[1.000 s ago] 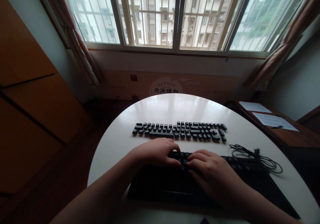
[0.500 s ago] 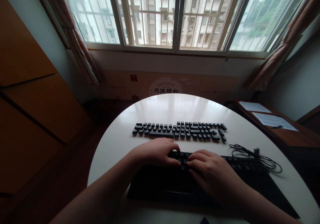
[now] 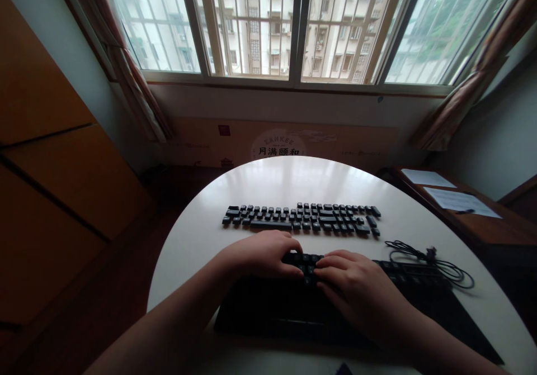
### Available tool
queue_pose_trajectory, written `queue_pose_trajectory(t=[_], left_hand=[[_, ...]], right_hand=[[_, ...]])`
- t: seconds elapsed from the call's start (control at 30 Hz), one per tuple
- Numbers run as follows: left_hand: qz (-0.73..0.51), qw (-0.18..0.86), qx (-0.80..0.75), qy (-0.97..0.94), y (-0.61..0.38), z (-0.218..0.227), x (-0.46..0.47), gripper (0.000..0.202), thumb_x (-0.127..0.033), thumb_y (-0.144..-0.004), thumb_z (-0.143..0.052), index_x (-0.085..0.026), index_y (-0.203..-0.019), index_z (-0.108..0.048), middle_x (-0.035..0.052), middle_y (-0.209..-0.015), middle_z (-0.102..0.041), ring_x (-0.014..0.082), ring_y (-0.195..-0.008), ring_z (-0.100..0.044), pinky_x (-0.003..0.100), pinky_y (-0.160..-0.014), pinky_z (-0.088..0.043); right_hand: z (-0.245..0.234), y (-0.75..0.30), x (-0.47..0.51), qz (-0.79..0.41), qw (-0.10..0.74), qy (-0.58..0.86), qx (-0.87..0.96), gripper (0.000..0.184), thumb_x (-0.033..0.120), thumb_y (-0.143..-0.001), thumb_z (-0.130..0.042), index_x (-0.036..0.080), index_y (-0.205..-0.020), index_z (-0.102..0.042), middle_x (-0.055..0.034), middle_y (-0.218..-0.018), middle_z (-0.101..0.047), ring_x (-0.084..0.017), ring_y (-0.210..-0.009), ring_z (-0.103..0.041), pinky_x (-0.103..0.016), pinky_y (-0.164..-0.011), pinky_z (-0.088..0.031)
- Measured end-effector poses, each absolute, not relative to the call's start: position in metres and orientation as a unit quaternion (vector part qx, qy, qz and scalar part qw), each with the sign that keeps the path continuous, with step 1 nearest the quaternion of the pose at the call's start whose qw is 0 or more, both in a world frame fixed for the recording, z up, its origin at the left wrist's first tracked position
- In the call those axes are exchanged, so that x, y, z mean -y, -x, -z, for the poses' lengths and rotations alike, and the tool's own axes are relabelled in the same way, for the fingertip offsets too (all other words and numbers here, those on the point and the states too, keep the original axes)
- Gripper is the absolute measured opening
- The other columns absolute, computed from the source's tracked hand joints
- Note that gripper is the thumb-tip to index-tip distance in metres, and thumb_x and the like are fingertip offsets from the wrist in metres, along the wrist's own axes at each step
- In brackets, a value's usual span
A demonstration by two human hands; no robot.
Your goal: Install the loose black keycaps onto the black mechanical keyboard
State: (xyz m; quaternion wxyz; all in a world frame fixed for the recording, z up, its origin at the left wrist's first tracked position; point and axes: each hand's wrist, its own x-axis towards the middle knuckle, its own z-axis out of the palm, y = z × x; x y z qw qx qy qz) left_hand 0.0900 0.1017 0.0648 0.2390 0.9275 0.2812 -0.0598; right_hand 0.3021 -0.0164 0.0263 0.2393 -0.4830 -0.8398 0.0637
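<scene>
A black keyboard (image 3: 285, 316) lies on the white round table (image 3: 188, 252), with a small group of keycaps (image 3: 309, 270) fitted between my hands. My left hand (image 3: 266, 255) rests over its back edge, index finger curled behind and thumb on the near side, bracing it. My right hand (image 3: 352, 280) has its fingers drawn together at the right side of those keycaps. Its fingertips appear to press on a keycap, mostly hidden under them. Behind the keyboard, loose black keycaps (image 3: 327, 218) stand in rows.
A coiled black cable (image 3: 440, 266) lies by the keyboard's right end. Part of a small dark object (image 3: 344, 369) shows at the bottom edge. At the right, a brown side table (image 3: 495, 232) holds paper sheets (image 3: 459, 202) and a pen (image 3: 465, 212).
</scene>
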Motion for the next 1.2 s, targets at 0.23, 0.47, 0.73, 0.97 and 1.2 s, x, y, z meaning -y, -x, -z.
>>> queue_pose_trajectory(t=[0.23, 0.47, 0.73, 0.97, 1.2], left_hand=[[0.062, 0.244, -0.280, -0.927, -0.0897, -0.0669, -0.1012, 0.042, -0.053, -0.084, -0.066, -0.026, -0.116, -0.068, 0.0057, -0.111, -0.067, 0.0241, -0.097, -0.063, 0.030, -0.075, -0.047], [0.062, 0.244, -0.278, -0.927, -0.0900, -0.0658, -0.1023, 0.043, -0.054, -0.084, -0.066, -0.027, -0.117, -0.067, 0.0052, -0.112, -0.067, 0.0240, -0.097, -0.062, 0.030, -0.075, -0.047], [0.060, 0.244, -0.277, -0.927, -0.0894, -0.0656, -0.1021, 0.044, -0.055, -0.083, -0.066, -0.026, -0.116, -0.068, 0.0059, -0.111, -0.067, 0.0246, -0.096, -0.063, 0.031, -0.075, -0.047], [0.061, 0.247, -0.279, -0.926, -0.0897, -0.0661, -0.1018, 0.044, -0.054, -0.083, -0.066, -0.026, -0.116, -0.068, 0.0062, -0.111, -0.067, 0.0250, -0.097, -0.063, 0.031, -0.075, -0.047], [0.068, 0.247, -0.283, -0.924, -0.0898, -0.0668, -0.1017, 0.043, -0.054, -0.084, -0.065, -0.026, -0.117, -0.067, 0.0057, -0.113, -0.067, 0.0248, -0.099, -0.062, 0.031, -0.076, -0.047]], right_hand=[[-0.0285, -0.3007, 0.0164, -0.071, 0.245, 0.477, 0.841, 0.028, 0.002, -0.085, -0.073, 0.023, -0.103, -0.073, -0.0006, -0.102, -0.071, -0.023, -0.093, -0.063, -0.039, -0.086, -0.047], [-0.0290, -0.2990, 0.0159, -0.067, 0.246, 0.474, 0.843, 0.020, 0.000, -0.087, -0.072, 0.020, -0.091, -0.071, -0.0009, -0.095, -0.070, -0.022, -0.091, -0.062, -0.037, -0.086, -0.045], [-0.0282, -0.2999, 0.0166, -0.068, 0.253, 0.472, 0.842, 0.019, 0.003, -0.087, -0.072, 0.021, -0.089, -0.071, -0.0007, -0.092, -0.070, -0.022, -0.090, -0.062, -0.036, -0.086, -0.044], [-0.0283, -0.2994, 0.0148, -0.073, 0.254, 0.448, 0.854, 0.020, 0.000, -0.087, -0.070, 0.020, -0.086, -0.071, -0.0015, -0.090, -0.070, -0.022, -0.084, -0.062, -0.036, -0.081, -0.044], [-0.0303, -0.3089, 0.0118, -0.085, 0.287, 0.457, 0.837, 0.021, 0.004, -0.089, -0.066, 0.023, -0.092, -0.073, -0.0001, -0.090, -0.071, -0.020, -0.080, -0.062, -0.033, -0.075, -0.045]])
